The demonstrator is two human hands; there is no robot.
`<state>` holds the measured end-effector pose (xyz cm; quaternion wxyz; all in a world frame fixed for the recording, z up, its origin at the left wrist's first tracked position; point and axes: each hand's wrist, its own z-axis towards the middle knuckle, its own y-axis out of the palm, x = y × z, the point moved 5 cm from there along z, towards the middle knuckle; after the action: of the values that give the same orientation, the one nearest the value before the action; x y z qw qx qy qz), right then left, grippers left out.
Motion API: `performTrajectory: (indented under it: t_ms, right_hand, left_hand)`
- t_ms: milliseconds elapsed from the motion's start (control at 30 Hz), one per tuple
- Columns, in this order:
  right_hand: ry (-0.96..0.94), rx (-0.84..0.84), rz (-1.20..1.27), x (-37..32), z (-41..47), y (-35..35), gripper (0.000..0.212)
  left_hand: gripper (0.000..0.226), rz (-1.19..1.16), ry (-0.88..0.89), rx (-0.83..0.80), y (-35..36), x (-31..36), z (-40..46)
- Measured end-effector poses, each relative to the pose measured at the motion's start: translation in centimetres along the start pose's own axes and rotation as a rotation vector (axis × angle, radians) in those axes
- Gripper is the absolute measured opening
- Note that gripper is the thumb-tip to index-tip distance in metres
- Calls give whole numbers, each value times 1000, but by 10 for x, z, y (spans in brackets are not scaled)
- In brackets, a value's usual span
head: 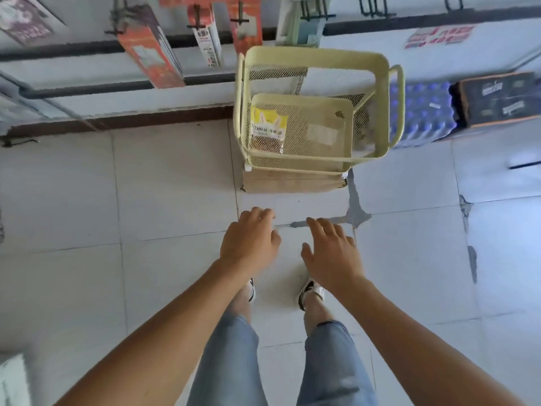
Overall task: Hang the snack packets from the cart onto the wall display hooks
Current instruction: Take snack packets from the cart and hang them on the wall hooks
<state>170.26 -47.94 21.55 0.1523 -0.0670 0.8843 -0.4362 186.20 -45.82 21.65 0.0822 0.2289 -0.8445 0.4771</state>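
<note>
A person stands on a tiled floor (152,186) with both arms stretched forward, the left hand (248,244) and right hand (332,256) empty at frame centre, fingers relaxed and slightly spread. Above them, a pale yellow mesh cart (314,57) stands against the wall, a yellow snack packet (268,128) lying in its lower basket. Packets (152,54) hang on hooks (317,16) along the top.
</note>
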Motion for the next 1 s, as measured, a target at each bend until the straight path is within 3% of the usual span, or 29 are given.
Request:
performTrajectory:
  t_ms: [233,433,733,1000]
  right_hand:
    - [9,-33,71,0,41,85,55]
    - [-8,74,108,43,103,157,53]
    - [-96,293,131,91,219,254,53]
    - [-317,640,179,81,310,244,55]
  left_hand:
    - [38,-6,-18,-69,80,-40,32]
    - [38,-56,-71,-5,164,-63,90]
    - [36,-102,-63,251,237,-104,191]
    - [31,-185,47,622,208,-118,253]
